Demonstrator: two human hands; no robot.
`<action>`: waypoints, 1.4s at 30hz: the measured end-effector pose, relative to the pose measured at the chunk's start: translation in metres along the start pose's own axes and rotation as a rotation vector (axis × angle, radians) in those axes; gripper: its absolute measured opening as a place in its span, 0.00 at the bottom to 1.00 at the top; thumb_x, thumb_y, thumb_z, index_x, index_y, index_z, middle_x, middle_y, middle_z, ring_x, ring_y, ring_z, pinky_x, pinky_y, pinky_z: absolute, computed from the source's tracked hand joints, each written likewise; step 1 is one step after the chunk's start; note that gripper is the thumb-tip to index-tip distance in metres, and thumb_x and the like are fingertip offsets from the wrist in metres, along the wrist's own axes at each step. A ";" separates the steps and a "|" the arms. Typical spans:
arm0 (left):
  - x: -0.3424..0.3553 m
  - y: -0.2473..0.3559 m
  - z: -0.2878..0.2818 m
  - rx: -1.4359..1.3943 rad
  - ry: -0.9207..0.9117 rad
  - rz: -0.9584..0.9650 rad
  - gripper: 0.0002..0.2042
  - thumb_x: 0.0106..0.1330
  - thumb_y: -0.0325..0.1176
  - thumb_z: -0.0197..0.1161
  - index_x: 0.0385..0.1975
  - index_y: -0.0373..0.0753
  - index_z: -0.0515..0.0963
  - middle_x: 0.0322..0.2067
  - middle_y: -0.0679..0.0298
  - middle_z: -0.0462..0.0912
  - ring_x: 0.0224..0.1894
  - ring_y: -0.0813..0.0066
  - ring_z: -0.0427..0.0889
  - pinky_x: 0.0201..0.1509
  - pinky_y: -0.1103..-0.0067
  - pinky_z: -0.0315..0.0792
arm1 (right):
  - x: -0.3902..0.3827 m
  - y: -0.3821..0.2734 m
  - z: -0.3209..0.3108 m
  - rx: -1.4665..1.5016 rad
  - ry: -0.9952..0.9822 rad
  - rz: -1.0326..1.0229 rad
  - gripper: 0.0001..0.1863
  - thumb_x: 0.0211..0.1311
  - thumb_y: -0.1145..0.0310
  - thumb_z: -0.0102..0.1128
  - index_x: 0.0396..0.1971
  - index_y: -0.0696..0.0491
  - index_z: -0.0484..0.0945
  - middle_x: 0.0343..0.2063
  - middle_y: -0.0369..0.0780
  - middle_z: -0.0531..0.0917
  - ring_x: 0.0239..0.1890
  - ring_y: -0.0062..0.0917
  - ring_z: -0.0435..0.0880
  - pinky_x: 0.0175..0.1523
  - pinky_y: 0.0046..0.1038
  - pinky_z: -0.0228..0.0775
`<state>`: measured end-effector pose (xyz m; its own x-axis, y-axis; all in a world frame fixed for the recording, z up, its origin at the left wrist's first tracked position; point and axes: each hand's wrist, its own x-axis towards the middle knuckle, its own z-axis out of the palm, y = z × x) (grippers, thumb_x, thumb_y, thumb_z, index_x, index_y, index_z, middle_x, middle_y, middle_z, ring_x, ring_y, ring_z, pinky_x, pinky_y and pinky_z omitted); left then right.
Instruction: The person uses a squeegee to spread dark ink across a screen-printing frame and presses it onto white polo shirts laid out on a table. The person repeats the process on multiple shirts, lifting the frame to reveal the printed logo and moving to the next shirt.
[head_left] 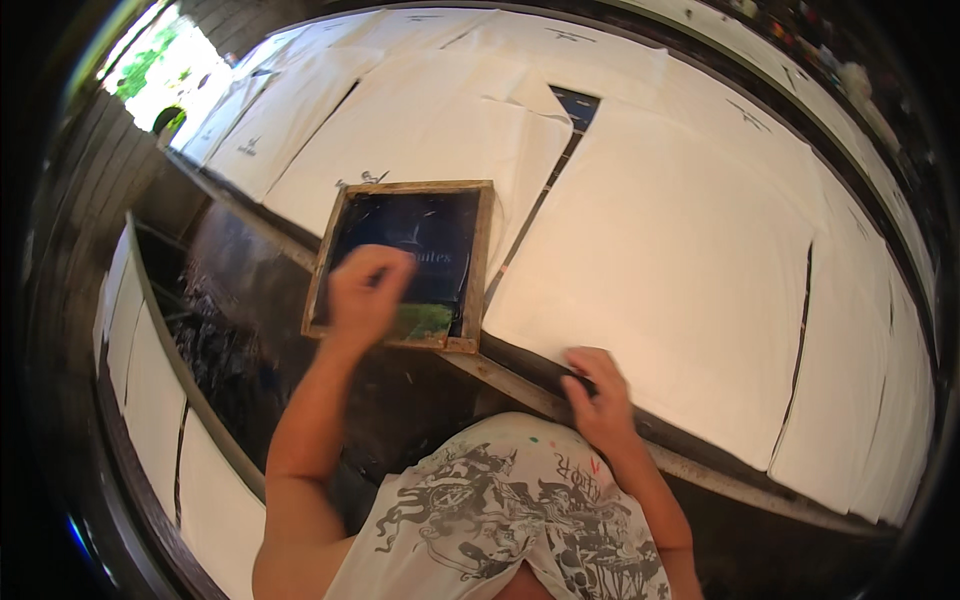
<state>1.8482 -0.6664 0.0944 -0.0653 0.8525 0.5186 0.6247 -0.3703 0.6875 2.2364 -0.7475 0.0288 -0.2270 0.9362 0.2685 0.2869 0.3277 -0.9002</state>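
Note:
A wooden-framed printing screen [487, 250] with dark mesh lies at the near edge of the long table, over white cloth. My left hand [370, 290] is over its mesh, blurred, with the fingers curled in; whatever they may grip is hidden. A green patch [425, 322] shows in the screen's near part, beside my left wrist. My right hand [600, 395] is at the table's near edge, to the right of the screen. Its fingers are loosely bent and apart, with nothing in them, close to the border of a white cloth panel [650, 270].
More white cloth panels [860, 380] cover the table, some with small dark prints; dark gaps run between them. A wooden rail [700, 478] borders the near edge. Another cloth-covered table [150, 400] stands at the left. A bright opening [165, 65] is at the far left.

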 end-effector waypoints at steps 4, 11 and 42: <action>-0.023 -0.120 -0.095 0.329 0.032 -0.176 0.18 0.77 0.28 0.74 0.63 0.31 0.88 0.64 0.47 0.91 0.68 0.54 0.89 0.75 0.65 0.79 | 0.040 0.002 0.075 0.121 -0.226 0.134 0.29 0.82 0.65 0.69 0.76 0.58 0.75 0.66 0.52 0.82 0.66 0.44 0.86 0.72 0.41 0.79; -0.054 -0.216 -0.131 0.045 -0.119 -0.419 0.26 0.77 0.19 0.68 0.75 0.29 0.80 0.75 0.48 0.83 0.75 0.59 0.83 0.80 0.66 0.74 | 0.062 -0.002 0.144 0.205 -0.165 0.360 0.37 0.87 0.59 0.64 0.84 0.62 0.64 0.72 0.57 0.75 0.68 0.48 0.84 0.76 0.43 0.75; -0.076 -0.237 -0.134 -0.234 0.013 -0.388 0.26 0.70 0.09 0.61 0.69 0.26 0.83 0.80 0.46 0.77 0.79 0.58 0.77 0.84 0.67 0.68 | 0.053 0.004 0.143 0.235 -0.077 0.368 0.36 0.85 0.73 0.64 0.87 0.51 0.66 0.66 0.46 0.75 0.61 0.32 0.82 0.72 0.35 0.77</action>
<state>1.6011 -0.6931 -0.0399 -0.2713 0.9404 0.2049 0.3596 -0.0985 0.9279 2.0923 -0.7148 -0.0100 -0.2209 0.9698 -0.1031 0.1440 -0.0721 -0.9869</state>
